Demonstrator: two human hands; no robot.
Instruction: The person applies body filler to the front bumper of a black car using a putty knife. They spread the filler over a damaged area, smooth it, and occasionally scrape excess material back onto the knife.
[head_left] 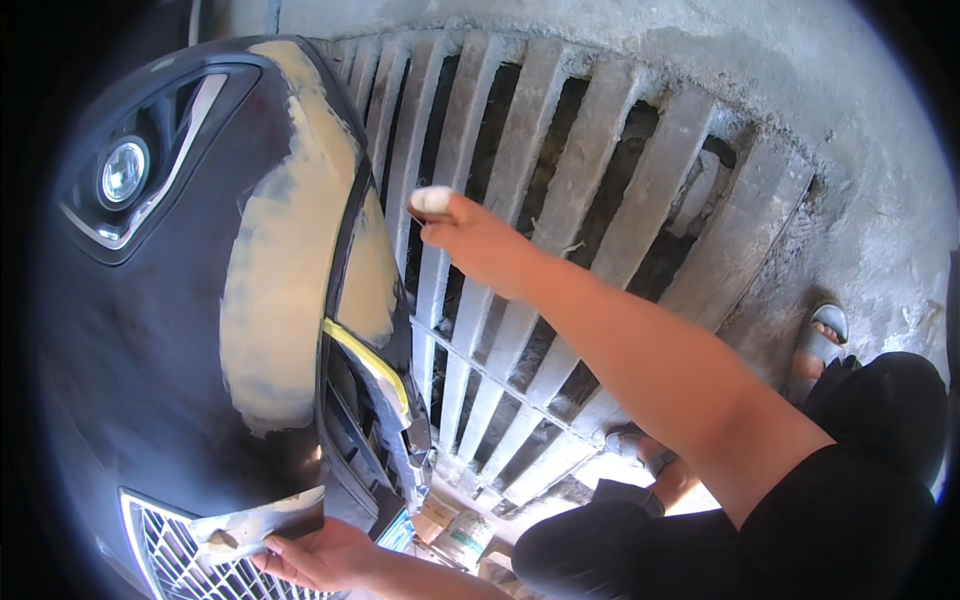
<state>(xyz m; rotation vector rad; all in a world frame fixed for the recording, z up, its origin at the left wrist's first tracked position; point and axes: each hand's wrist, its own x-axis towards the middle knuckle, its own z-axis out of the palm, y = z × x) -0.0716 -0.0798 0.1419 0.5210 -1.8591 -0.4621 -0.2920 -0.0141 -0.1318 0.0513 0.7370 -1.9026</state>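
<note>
A dark car front (160,330) carries a broad patch of beige body filler (275,310). More filler (368,275) lies on the panel across the seam. My left hand (315,558), low in the picture, pinches a thin flat plate smeared with filler (262,525), held over the car's grille (180,560). My right arm reaches out past the panel edge. At its end, my right hand (480,240) is closed on a small white-and-brown thing (432,202), apart from the car; its exact kind is unclear.
The headlight (124,172) sits at the upper left. A yellow-edged strip (370,365) and open trim lie below the filler. Slatted concrete grating (540,140) with dark gaps covers the floor beside the car. My sandalled feet (825,330) are at the right; boxes (435,515) stand below.
</note>
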